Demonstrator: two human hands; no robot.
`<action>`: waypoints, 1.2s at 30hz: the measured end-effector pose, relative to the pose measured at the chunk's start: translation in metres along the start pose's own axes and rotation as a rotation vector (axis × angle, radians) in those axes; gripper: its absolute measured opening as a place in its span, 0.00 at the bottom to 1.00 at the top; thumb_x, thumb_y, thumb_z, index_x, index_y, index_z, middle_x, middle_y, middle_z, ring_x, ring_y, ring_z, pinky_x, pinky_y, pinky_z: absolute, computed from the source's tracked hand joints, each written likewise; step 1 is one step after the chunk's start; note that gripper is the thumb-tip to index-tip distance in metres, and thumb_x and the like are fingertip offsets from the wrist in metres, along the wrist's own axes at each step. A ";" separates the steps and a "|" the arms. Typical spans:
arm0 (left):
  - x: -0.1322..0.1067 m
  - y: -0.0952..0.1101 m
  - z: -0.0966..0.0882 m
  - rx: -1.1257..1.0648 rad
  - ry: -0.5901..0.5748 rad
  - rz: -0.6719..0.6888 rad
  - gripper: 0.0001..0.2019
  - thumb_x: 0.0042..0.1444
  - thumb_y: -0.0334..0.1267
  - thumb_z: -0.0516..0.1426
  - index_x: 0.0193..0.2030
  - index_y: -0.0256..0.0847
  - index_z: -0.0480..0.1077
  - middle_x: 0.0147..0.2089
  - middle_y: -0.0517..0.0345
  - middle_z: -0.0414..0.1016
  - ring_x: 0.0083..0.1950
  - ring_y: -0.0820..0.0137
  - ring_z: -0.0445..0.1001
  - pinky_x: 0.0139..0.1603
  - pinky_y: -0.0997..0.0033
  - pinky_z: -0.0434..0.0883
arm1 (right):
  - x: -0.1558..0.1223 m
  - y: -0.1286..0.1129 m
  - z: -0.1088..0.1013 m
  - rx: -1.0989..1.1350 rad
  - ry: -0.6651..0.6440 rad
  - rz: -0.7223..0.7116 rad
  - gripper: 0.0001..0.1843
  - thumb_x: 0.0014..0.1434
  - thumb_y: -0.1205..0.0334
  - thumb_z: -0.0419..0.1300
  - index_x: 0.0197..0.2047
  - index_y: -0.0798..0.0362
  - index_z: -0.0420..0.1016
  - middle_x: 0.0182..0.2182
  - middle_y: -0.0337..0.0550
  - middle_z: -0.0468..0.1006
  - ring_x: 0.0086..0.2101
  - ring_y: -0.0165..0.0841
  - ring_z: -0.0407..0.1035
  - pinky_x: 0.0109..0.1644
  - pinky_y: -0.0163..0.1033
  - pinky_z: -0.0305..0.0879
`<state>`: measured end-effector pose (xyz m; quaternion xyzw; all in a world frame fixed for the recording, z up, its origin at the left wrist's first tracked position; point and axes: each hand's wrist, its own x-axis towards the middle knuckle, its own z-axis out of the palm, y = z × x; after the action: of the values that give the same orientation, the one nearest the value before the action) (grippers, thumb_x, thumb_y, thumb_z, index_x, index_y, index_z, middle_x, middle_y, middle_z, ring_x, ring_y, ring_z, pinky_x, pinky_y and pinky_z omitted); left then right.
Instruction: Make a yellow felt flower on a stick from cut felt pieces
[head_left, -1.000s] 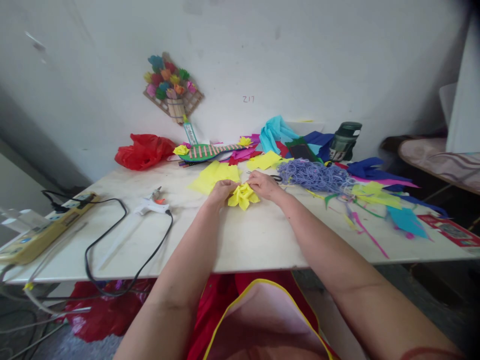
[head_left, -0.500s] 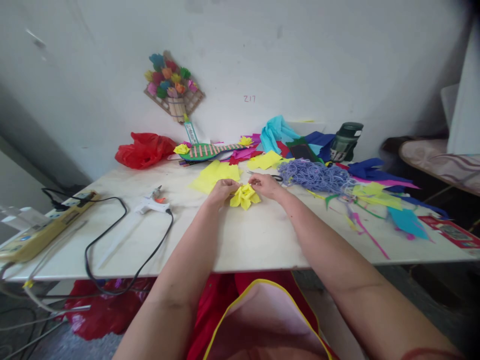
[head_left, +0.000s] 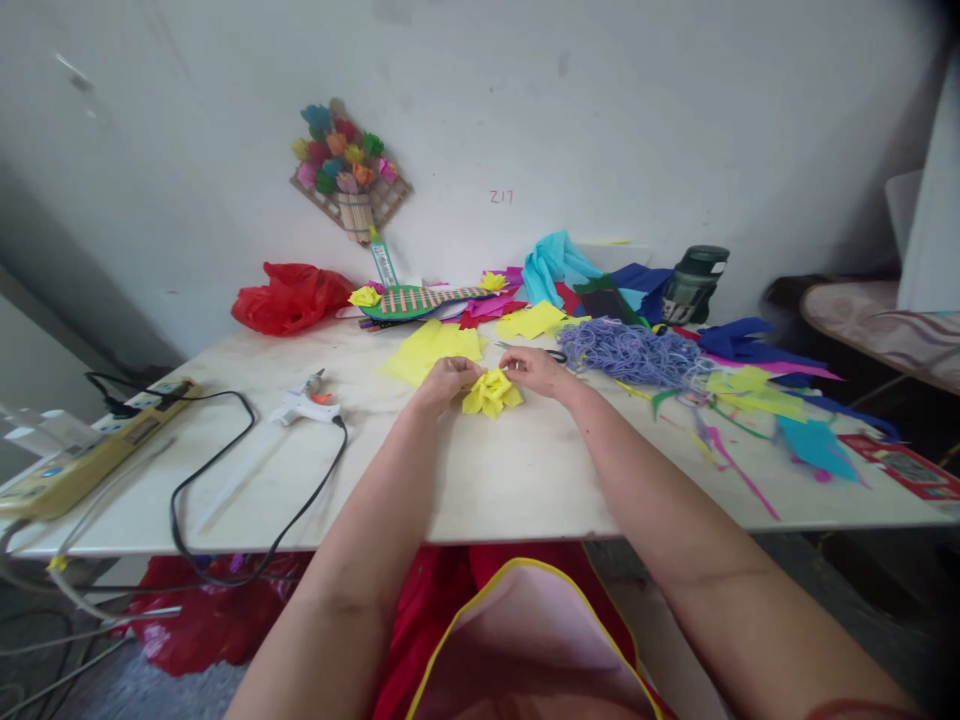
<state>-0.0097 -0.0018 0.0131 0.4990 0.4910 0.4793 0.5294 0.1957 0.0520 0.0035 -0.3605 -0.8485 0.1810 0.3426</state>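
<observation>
A yellow paper flower (head_left: 491, 394) with pointed petals is held between both hands, low over the white table. My left hand (head_left: 448, 381) pinches its left rear petals between thumb and finger. From the other side my right hand (head_left: 534, 370) grips the right rear petals in the same way. Just behind my left hand lies a flat sheet of yellow paper (head_left: 427, 350). Scissors (head_left: 556, 355) rest behind my right hand, partly hidden by it.
To the left lie a white glue gun (head_left: 304, 405) with its black cord and a yellowish power strip (head_left: 105, 450). Purple yarn (head_left: 634, 350), coloured paper scraps and a dark bottle (head_left: 696, 285) spread over the right. A red plastic bag (head_left: 289, 298) sits at the back left.
Almost nothing differs. Both hands keep their pinch on the paper flower, and the whole view has shifted very slightly.
</observation>
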 end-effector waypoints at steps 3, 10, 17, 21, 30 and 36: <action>0.000 0.001 0.000 0.009 -0.009 0.008 0.11 0.38 0.36 0.71 0.23 0.36 0.73 0.23 0.59 0.74 0.26 0.74 0.70 0.29 0.74 0.66 | 0.000 0.000 -0.001 -0.008 -0.016 -0.025 0.12 0.53 0.70 0.62 0.41 0.54 0.84 0.32 0.39 0.79 0.30 0.30 0.68 0.35 0.34 0.62; 0.003 -0.002 -0.001 -0.026 -0.031 -0.001 0.11 0.36 0.35 0.71 0.23 0.36 0.74 0.21 0.59 0.73 0.23 0.74 0.69 0.27 0.75 0.65 | 0.003 0.005 0.001 -0.041 -0.010 -0.104 0.14 0.56 0.72 0.61 0.39 0.51 0.87 0.33 0.42 0.79 0.34 0.31 0.71 0.39 0.36 0.66; 0.005 -0.005 -0.001 -0.146 -0.101 -0.054 0.14 0.32 0.36 0.73 0.26 0.36 0.76 0.25 0.55 0.77 0.27 0.71 0.73 0.32 0.72 0.69 | 0.004 0.003 -0.002 -0.131 0.013 -0.155 0.12 0.58 0.71 0.63 0.36 0.49 0.89 0.36 0.43 0.80 0.37 0.32 0.73 0.40 0.36 0.67; 0.005 -0.005 -0.002 -0.163 -0.128 -0.070 0.16 0.31 0.38 0.74 0.27 0.36 0.77 0.27 0.53 0.78 0.31 0.67 0.76 0.36 0.69 0.72 | 0.004 0.001 -0.002 -0.183 0.021 -0.154 0.12 0.59 0.69 0.63 0.37 0.47 0.89 0.37 0.43 0.80 0.37 0.33 0.74 0.40 0.36 0.68; 0.005 -0.007 -0.002 -0.093 -0.097 -0.044 0.17 0.32 0.41 0.75 0.22 0.36 0.75 0.21 0.58 0.72 0.22 0.74 0.68 0.26 0.73 0.65 | 0.003 -0.004 -0.002 -0.209 0.015 -0.129 0.12 0.60 0.67 0.63 0.38 0.46 0.89 0.39 0.43 0.80 0.38 0.33 0.75 0.41 0.37 0.69; 0.004 -0.006 -0.001 -0.052 -0.092 -0.025 0.19 0.35 0.44 0.75 0.21 0.37 0.72 0.20 0.59 0.70 0.22 0.74 0.66 0.25 0.73 0.62 | 0.002 -0.006 -0.003 -0.238 0.040 -0.138 0.12 0.59 0.68 0.63 0.37 0.46 0.89 0.39 0.43 0.80 0.39 0.33 0.75 0.40 0.36 0.68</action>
<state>-0.0102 0.0018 0.0065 0.5004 0.4596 0.4621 0.5700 0.1938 0.0496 0.0099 -0.3428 -0.8797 0.0480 0.3260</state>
